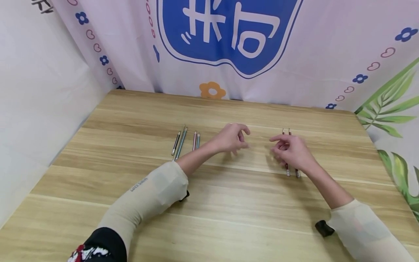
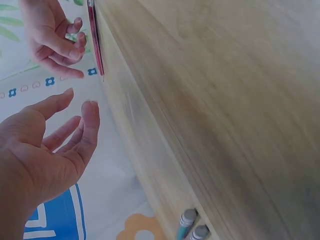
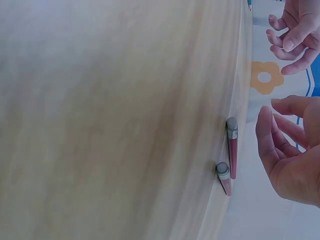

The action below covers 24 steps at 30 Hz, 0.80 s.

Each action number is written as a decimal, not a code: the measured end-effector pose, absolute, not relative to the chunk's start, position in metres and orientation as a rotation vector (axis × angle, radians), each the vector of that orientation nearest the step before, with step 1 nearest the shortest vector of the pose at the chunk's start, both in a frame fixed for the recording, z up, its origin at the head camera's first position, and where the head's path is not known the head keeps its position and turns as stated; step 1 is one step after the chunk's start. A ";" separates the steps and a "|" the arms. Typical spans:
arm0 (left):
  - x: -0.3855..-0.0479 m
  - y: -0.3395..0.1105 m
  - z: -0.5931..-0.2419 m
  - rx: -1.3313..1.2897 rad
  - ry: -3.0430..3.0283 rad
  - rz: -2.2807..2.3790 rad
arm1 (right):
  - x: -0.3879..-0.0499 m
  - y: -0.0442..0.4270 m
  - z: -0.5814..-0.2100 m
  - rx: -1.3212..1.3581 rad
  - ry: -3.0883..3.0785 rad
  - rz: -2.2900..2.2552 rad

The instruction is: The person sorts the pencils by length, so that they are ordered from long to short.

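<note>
My left hand (image 1: 230,138) hovers over the middle of the table, fingers loosely bent and holding nothing. Facing it, my right hand (image 1: 291,149) is also without anything in its grasp. Beneath the right hand lie two dark red pencils (image 1: 297,173), partly covered by it in the head view; their eraser ends (image 3: 232,125) show apart from that hand in the right wrist view. Left of the left hand rest a red pencil (image 1: 194,139) and a teal pencil (image 1: 198,138), their near ends hidden by the forearm. Further left are a black pencil (image 1: 176,142) and green pencils (image 1: 181,143).
The wooden table (image 1: 209,218) meets a printed cloth (image 1: 131,43) with a blue emblem along its far edge. White sheeting (image 1: 39,109) borders the left side, and a leaf-patterned sheet (image 1: 392,109) the right. Both forearms wear pale sleeves.
</note>
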<state>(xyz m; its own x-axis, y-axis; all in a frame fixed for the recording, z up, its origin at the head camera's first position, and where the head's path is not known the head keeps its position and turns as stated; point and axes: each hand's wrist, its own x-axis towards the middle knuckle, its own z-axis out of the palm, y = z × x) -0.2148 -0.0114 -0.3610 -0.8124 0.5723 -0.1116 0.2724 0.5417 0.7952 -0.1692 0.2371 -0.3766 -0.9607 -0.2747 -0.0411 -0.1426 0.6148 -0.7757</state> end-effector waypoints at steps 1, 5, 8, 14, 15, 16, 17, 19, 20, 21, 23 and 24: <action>-0.215 -0.013 -0.361 0.693 2.428 1.158 | -0.169 0.236 -0.376 -0.353 2.679 -1.266; -0.215 -0.017 -0.361 0.692 2.439 1.143 | -0.170 0.233 -0.376 -0.358 2.680 -1.258; -0.215 -0.020 -0.361 0.686 2.442 1.136 | -0.171 0.230 -0.376 -0.364 2.685 -1.246; -0.214 -0.026 -0.364 0.668 2.425 1.133 | -0.172 0.226 -0.377 -0.369 2.688 -1.243; -0.214 -0.027 -0.364 0.666 2.421 1.137 | -0.172 0.226 -0.377 -0.367 2.687 -1.245; -0.214 -0.028 -0.365 0.666 2.423 1.138 | -0.172 0.225 -0.378 -0.368 2.687 -1.248; -0.214 -0.028 -0.364 0.665 2.423 1.140 | -0.173 0.224 -0.378 -0.372 2.687 -1.251; -0.214 -0.030 -0.363 0.661 2.427 1.150 | -0.174 0.223 -0.378 -0.387 2.689 -1.255; -0.214 -0.032 -0.363 0.658 2.430 1.157 | -0.174 0.222 -0.379 -0.392 2.689 -1.256; -0.214 -0.033 -0.362 0.655 2.433 1.162 | -0.174 0.222 -0.379 -0.398 2.688 -1.255; -0.215 -0.036 -0.361 0.645 2.433 1.173 | -0.175 0.221 -0.378 -0.403 2.684 -1.254; -0.215 -0.037 -0.361 0.642 2.434 1.176 | -0.175 0.220 -0.377 -0.403 2.682 -1.253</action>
<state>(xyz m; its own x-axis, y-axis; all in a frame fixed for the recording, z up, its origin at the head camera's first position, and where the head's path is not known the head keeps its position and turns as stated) -0.2154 -0.0371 -0.3611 -0.8316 0.5418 -0.1218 0.2414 0.5502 0.7994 -0.1749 0.2202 -0.3774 -0.9520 -0.3052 -0.0254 -0.1763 0.6139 -0.7695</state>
